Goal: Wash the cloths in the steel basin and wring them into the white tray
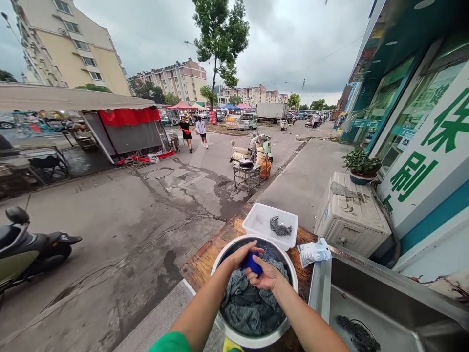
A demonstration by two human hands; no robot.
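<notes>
Between my two hands, above a steel basin (292, 268), is a small deep-blue object (252, 264) whose kind I cannot make out. My left hand (242, 253) lies over its upper side, fingers reaching across it and pressed together. From the right, my right hand (266, 276) cups it from below, fingers curled round its lower edge. Wet dark-grey cloths (244, 305) fill the basin beneath my wrists, with dark water around them. Just behind the basin stands a white plastic tub (254, 217) with a grey cloth (280, 226) in it.
The basin rests on a wooden tabletop (200, 264). A white-and-blue packet (314, 252) lies to its right. A metal sink (339, 288) holds a dark, stringy scrubber (357, 335). Ahead are a low metal stand (248, 175), parked scooters and two walking people. A scooter (32, 249) stands left.
</notes>
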